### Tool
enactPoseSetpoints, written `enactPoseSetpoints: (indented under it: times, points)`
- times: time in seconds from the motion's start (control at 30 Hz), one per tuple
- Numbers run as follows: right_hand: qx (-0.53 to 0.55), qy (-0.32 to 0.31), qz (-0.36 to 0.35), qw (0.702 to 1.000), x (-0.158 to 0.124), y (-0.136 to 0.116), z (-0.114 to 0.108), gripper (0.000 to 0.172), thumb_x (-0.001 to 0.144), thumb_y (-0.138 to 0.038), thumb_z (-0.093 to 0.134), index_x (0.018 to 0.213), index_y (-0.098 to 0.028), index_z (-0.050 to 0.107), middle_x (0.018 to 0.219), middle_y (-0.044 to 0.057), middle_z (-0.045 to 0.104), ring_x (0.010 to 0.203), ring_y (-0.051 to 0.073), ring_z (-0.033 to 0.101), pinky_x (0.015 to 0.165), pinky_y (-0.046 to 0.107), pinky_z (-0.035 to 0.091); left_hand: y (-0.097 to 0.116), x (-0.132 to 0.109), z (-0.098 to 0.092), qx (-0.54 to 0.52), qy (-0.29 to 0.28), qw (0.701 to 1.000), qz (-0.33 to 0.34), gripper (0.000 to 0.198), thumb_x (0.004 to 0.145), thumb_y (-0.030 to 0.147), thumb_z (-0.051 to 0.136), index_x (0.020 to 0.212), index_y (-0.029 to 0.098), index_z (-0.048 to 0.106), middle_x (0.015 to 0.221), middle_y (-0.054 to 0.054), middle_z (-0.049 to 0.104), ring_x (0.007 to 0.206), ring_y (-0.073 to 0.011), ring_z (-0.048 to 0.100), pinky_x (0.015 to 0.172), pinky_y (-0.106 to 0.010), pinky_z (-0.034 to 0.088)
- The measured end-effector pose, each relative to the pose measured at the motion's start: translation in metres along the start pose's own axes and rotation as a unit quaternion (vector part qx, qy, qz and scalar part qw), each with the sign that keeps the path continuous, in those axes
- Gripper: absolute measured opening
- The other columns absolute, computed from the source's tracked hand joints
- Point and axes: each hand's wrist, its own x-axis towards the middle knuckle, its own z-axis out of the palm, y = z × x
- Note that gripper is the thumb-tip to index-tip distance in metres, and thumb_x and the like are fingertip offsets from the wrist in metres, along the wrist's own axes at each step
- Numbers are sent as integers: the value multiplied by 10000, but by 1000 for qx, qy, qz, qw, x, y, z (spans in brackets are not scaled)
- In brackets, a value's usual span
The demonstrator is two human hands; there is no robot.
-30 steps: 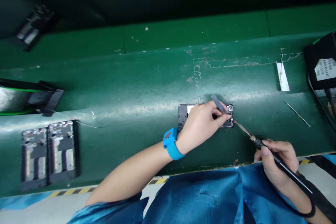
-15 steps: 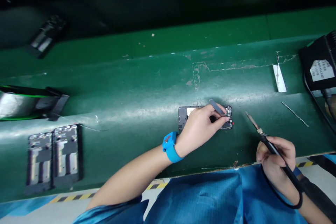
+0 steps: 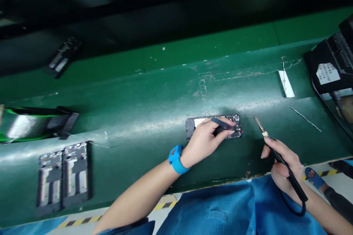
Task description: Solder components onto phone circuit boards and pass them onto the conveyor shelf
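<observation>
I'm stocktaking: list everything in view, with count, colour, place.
Bench: one, green, throughout
Opened phone: one, black, centre
Tweezers: one, grey, centre
Soldering iron: one, black, right
Side phones: two, black, near left
Blurred device: one, black, back left
Unit: one, black, far right
Strip: one, white, rear right
Loose wire: one, silver, mid right
Unclear object: one, silver-black, far left
Sandal: one, blue, lower right
Shirt: one, blue, bottom
Wristband: one, blue, left wrist
Left hand: one, on tweezers
Right hand: one, on iron

Blue shirt point(image 3: 206, 205), fine grid texture, front seam point(image 3: 253, 202), short left sleeve point(image 3: 132, 228). Brighter blue strap point(image 3: 180, 167) round left wrist point(image 3: 188, 157), boxy clasp point(image 3: 174, 154).
</observation>
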Motion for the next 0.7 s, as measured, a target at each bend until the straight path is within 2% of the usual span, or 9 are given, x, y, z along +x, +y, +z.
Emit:
enactPoseSetpoints:
  times: [0.07, 0.2, 0.3, 0.6, 0.7]
  points:
    - [-6, -4, 14, 1000, 4, -1, 0, 475, 1052, -481, 425, 1421, -216, 567, 853, 48, 580, 762, 115, 601, 718, 271, 513, 0, 0, -2, -5, -4, 1000, -3, 152, 955, 237, 657, 1087, 180, 709, 1116, -13, 718, 1041, -131, 677, 943, -288, 526]
    - [-17, -8, 36, 999, 9, -5, 2, 283, 1045, -260, 517, 1308, -224, 615, 916, 31, 607, 793, 82, 623, 743, 216, 523, 2, 2, -4, 1, -22, 1000, -5, 157, 947, 195, 653, 1091, 185, 714, 1110, 0, 718, 1031, -117, 674, 960, -273, 515]
    - [-18, 2, 32, 999, 7, -4, 2, 338, 1008, -165, 542, 1336, -215, 605, 931, 36, 607, 824, 94, 620, 759, 230, 523, 1, 2, -6, 4, -33, 999, -7, 170, 945, 187, 648, 1103, 187, 710, 1123, 7, 715, 1040, -111, 672, 960, -261, 510]
    - [-20, -4, 36, 999, 4, -4, 0, 362, 981, -123, 550, 1325, -215, 616, 904, 44, 606, 797, 109, 617, 719, 234, 530, -2, 2, -5, 22, -21, 999, 12, 163, 934, 167, 652, 1082, 181, 720, 1090, 7, 724, 1018, -100, 681, 919, -240, 525]
    - [-11, 15, 47, 999, 2, -6, 3, 444, 999, -154, 534, 1436, -230, 541, 906, 40, 626, 784, 107, 640, 724, 224, 554, -2, 2, -6, 17, -27, 999, 15, 171, 924, 172, 671, 1090, 186, 711, 1095, 19, 721, 1026, -88, 679, 930, -226, 522]
